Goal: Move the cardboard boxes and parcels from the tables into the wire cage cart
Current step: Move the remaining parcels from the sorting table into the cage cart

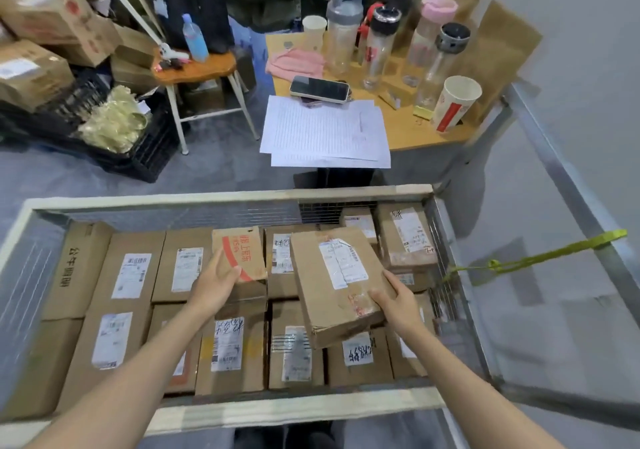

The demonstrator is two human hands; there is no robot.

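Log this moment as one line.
left hand: holds red-print box | right hand: holds labelled box, tilted | cart: packed boxes inside

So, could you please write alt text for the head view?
The left hand holds a red-printed box and the right hand a larger, tilted box over a wire cage cart packed with labelled parcels. Bottles and papers sit on a desk beyond.

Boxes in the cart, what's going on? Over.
Left hand grips red-printed box. Right hand grips tilted labelled box. Both over wire cage cart. Packed boxes crowd underneath.
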